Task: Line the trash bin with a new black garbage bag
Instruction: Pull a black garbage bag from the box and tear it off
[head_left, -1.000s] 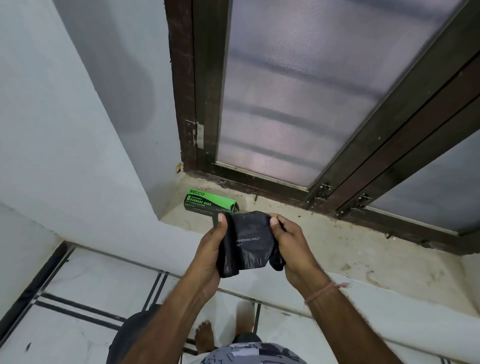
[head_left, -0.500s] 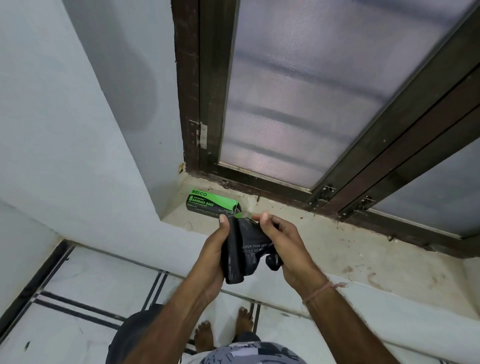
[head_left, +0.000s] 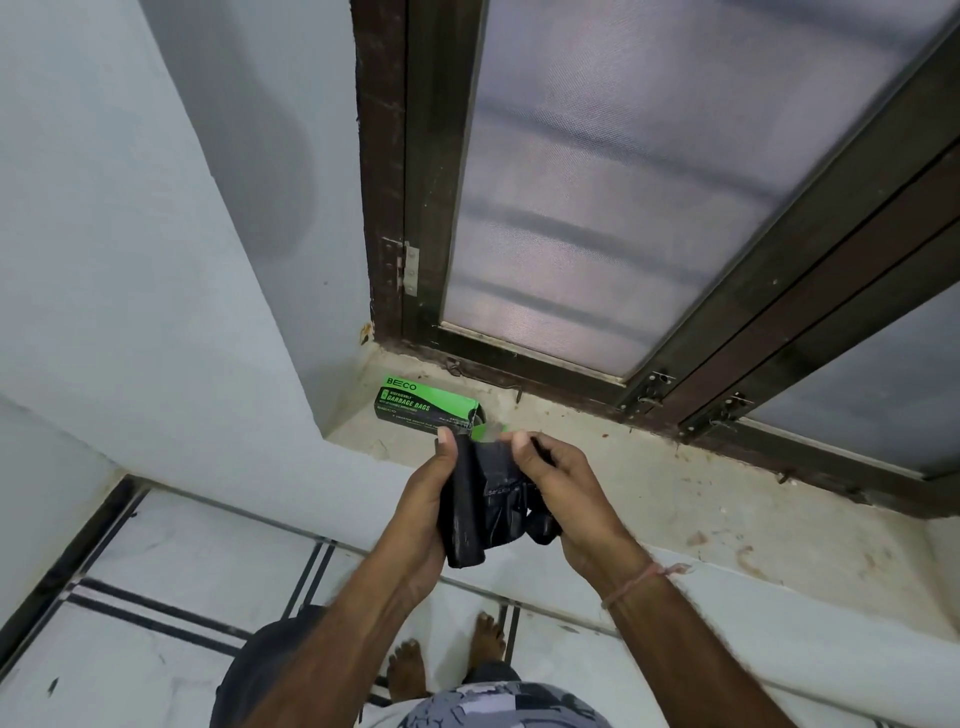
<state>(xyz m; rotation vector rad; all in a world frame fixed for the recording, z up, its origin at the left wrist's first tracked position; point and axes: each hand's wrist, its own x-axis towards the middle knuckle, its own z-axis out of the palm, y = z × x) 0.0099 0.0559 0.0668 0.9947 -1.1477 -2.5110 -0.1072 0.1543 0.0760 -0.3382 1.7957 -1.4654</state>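
1. One black garbage bag (head_left: 480, 501), folded and crumpled, sits between both hands. I judge it thin, light, limp and slippery, and best pinched at its top edge.
2. Two hands: the left hand (head_left: 423, 501) grips the folded body, and the right hand (head_left: 569, 488) pinches the upper edge.
3. One green box (head_left: 423, 408) lies on the ledge (head_left: 675, 483) just beyond the hands.
4. No trash bin is in view.

Glossy black plastic bag (head_left: 488, 499); rough, stained stone sill (head_left: 675, 499).

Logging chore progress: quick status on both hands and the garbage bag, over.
Left hand grips the folded black garbage bag; right hand pinches its top edge. Bag not yet unfolded. Nothing obstructing; green bag box sits on the sill.
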